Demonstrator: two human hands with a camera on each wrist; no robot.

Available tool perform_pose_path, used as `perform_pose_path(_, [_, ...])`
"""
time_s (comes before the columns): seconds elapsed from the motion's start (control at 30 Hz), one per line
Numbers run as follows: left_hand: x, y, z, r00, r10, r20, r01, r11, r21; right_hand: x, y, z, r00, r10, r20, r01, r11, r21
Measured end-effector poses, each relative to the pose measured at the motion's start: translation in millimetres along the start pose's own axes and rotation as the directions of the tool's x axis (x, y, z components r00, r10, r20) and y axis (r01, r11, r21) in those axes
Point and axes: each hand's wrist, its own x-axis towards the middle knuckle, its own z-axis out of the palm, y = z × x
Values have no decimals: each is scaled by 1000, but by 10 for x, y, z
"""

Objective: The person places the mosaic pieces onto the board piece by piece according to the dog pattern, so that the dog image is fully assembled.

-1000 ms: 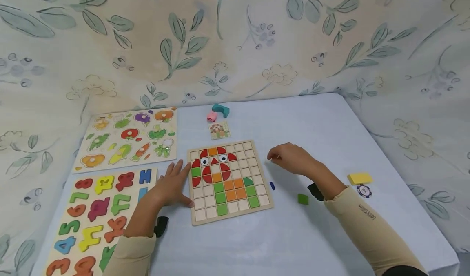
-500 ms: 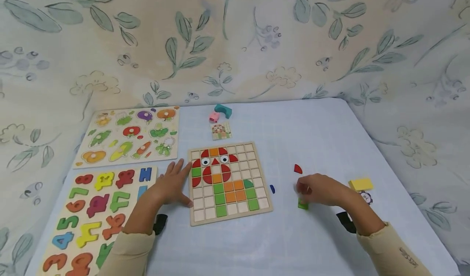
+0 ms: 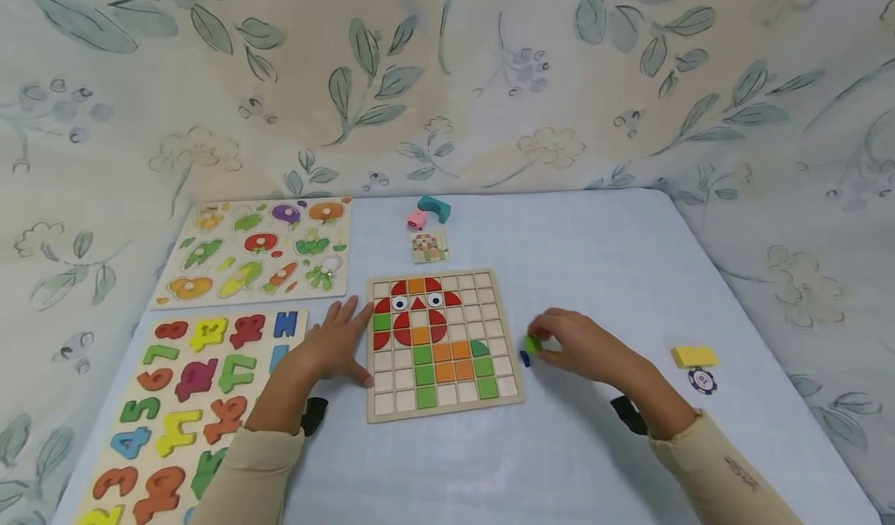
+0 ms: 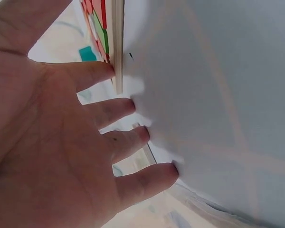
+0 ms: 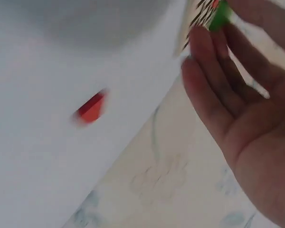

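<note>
A wooden grid board point(image 3: 516, 370) lies mid-table, with red, orange and green tiles making a figure with two eye tiles. My left hand point(image 3: 334, 346) is spread at its left edge; in the left wrist view the thumb and straight fingers point(image 4: 142, 183) reach the board's side and the tabletop. To the right of the board, my right hand point(image 3: 586, 348) pinches a green square tile point(image 3: 534, 344) between thumb and fingertips. Just below that tile lies a small dark blue piece point(image 3: 525, 359). A red quarter-round tile point(image 5: 91, 109) rests on the table in the right wrist view, hidden by the hand from the head.
Left of the board are a number puzzle point(image 3: 157, 389) and a vegetable puzzle point(image 3: 231, 238). Behind it lie a picture card point(image 3: 430, 247), a pink pig figure point(image 3: 416, 219) and a teal arch-shaped piece point(image 3: 435, 208). A yellow block point(image 3: 694, 356) and a round chip point(image 3: 702, 380) are at right.
My right hand went right and down to the green square tile, picked it up and brought it left toward the board. The left hand has stayed at the board's edge.
</note>
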Motion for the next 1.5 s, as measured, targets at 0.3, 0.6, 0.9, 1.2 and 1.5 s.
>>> perform_pose_path(0.3, [14,22,225,1000,5,-3,-5,999,-34,788,-474,183,990,-138,-24,134,983,-129])
perform_pose_path(0.6, [19,36,164,1000,8,-30,-9,1000,-21,915,-505,186,970,-228,-88,207,957,-203])
perform_pose_path(0.9, [18,33,169,1000,-11,-18,10,999,-43,928,-507,213,965,-231,-127,199,954,-224])
perform_pose_path(1.2, [-14,-12,137,1000,-14,-22,13,999,-34,607,-173,-51,994,-10,-106,0,996,-93])
perform_pose_path(1.5, [10,-28,21,1000,-10,-12,9,1000,-8,137,497,-88,941,336,-46,-339,931,-137])
